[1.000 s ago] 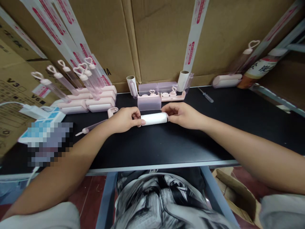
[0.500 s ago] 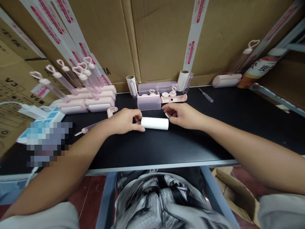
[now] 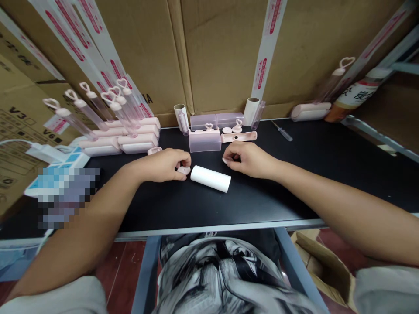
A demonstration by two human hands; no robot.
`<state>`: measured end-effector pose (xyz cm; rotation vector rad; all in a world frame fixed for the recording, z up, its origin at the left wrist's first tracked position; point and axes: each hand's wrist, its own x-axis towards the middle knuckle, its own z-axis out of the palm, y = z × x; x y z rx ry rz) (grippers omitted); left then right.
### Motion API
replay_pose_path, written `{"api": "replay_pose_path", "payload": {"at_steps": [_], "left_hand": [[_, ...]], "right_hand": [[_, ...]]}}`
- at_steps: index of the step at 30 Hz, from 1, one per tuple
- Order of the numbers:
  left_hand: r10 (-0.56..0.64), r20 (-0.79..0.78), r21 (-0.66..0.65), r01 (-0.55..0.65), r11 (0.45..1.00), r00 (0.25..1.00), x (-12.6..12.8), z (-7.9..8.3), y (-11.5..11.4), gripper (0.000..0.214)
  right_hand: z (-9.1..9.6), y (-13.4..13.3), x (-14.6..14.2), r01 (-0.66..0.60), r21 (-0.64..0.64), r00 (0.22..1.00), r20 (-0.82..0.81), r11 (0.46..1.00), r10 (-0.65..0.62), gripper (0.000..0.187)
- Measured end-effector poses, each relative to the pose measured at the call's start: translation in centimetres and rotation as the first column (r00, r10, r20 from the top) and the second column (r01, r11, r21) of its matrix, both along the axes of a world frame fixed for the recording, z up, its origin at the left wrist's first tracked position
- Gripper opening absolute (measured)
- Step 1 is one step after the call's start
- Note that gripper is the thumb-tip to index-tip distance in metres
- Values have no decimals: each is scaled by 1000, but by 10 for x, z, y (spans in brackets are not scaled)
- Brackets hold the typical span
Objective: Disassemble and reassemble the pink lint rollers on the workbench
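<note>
A white paper roll [image 3: 211,179] lies slanted on the black table, apart from both hands. At its left end, my left hand [image 3: 160,165] pinches a small round pink end cap [image 3: 183,170]. My right hand [image 3: 250,160] is to the right of the roll, its fingers pinched on another pale pink cap [image 3: 224,160], mostly hidden by the fingers. A pink curved handle piece [image 3: 155,150] shows just behind my left hand. Beyond the roll stand a translucent lilac case [image 3: 205,141] and a pink strip with a hole [image 3: 245,135], with small round pink caps [image 3: 227,130] behind it.
Assembled pink rollers with heart-loop handles [image 3: 137,143] stand at the left, near a white power strip [image 3: 70,163]. A screwdriver [image 3: 283,131] lies at the right. Further right are another pink roller [image 3: 310,111] and a drink bottle [image 3: 358,95]. Cardboard boxes [image 3: 222,52] wall the back.
Both hands have drawn away from the roll's ends with the caps in their fingers. The roll has turned, its right end swinging toward me.
</note>
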<state>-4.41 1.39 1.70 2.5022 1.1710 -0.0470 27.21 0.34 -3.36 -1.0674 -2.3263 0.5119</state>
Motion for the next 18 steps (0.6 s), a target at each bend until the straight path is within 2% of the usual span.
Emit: {"api": "replay_pose_path", "payload": {"at_steps": [5,12,15,18], "left_hand": [[13,-25,86,-11,996,1000,-6,1,8,22],[78,183,161,-108,981,980,5,11,-5,24],[56,152,230,-90,969,987,9,7,-5,23],[56,55,272,-69,960,997,8,-3,3,21]], "right_hand": [[-3,-1,-4,-89,64,996,23,994,88,12],[-4,-1,-4,-95,65,995,39,993,93,13],[-5,0,-4,-99,71,994,42,993,96,13],[-6,1,-4,-91,74,995,35,993,89,13]]}}
